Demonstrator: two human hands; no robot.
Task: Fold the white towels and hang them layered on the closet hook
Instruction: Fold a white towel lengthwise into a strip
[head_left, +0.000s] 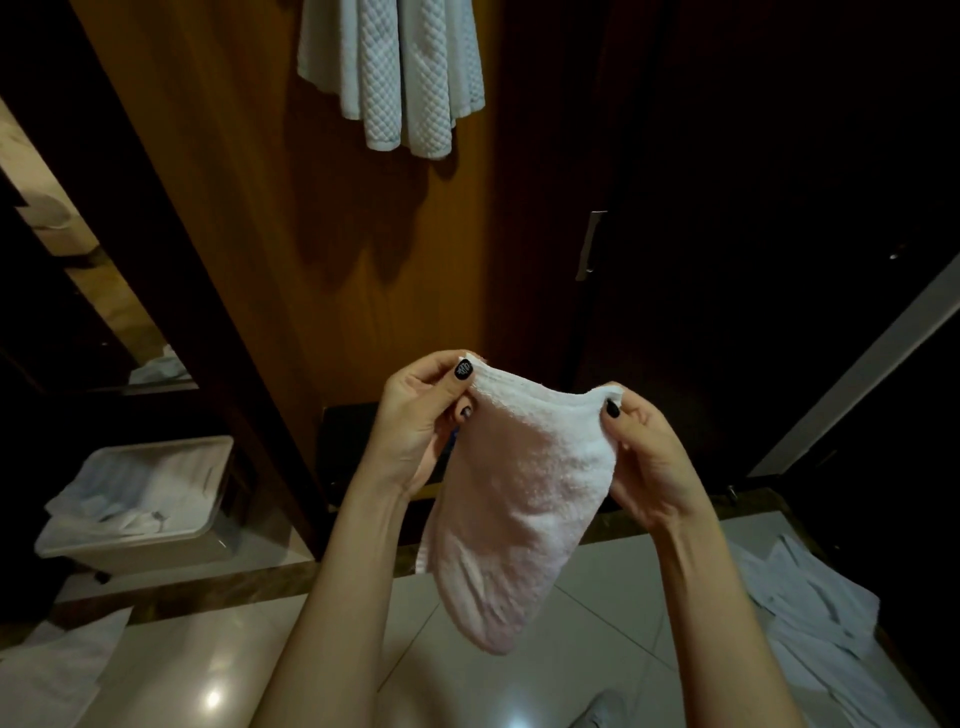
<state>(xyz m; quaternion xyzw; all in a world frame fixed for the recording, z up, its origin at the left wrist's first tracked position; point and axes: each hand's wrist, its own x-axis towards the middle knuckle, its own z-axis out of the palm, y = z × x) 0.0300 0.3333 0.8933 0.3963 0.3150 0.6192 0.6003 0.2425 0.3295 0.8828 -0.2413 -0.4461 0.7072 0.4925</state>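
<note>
Only the lower ends of the hanging towels (395, 78) show, white and quilted in a diamond pattern, draped in folds against a wooden panel (311, 249). The frame's top edge cuts them off, so whatever holds them is out of sight. Right of the panel a dark door (727, 208) is nearly lost in shadow, apart from its metal handle (592, 244).

Below, in mid-air in front of the panel, a person holds up a small white towel (519, 493). The left hand (421, 421) pinches one upper corner between thumb and fingers, and the right hand (644, 457) pinches the other, both with dark-painted nails. The top hem sags slightly between the two grips, and the looped terry cloth narrows to a rounded, wrinkled lower end. How many layers it has cannot be told.

At left a pale plastic bin (124, 551) holds crumpled white cloths (140, 499), dim and hard to tell apart. More white towels (821, 618) lie spread on the glossy tiled floor (218, 639) at right, partly cut off by the frame, and another white cloth (47, 670) lies at the lower left corner. A grey shape (605, 709) at the bottom edge is too cropped to identify.
</note>
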